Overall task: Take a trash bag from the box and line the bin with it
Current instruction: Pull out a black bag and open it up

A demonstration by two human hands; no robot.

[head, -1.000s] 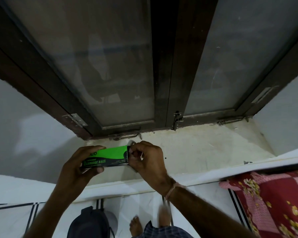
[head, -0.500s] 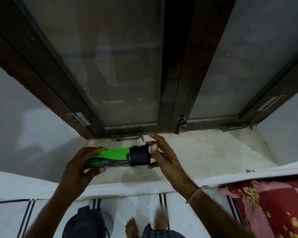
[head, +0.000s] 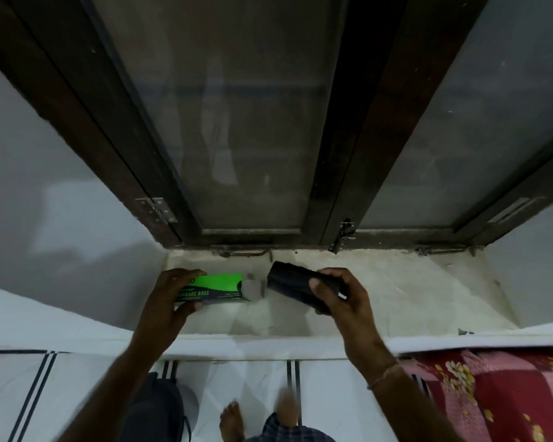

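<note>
Head cam looking down: bare feet [head: 233, 421] on the floor and a dark bin [head: 155, 409] low in view, no liner in it as far as I can tell. Further out, the left hand [head: 170, 301] is wrapped around the green garbage bag box [head: 219, 287], end flap [head: 253, 288] hanging open. The right hand [head: 336, 298] is closed around a black roll of bags [head: 292, 283], clear of the box, over the window sill [head: 396, 298]. So the roll's out; I'd say separating one bag, opening it and fitting the bin are all left.

box [head: 219, 289] left of bag roll [head: 296, 287], above sill [head: 396, 301]
</note>
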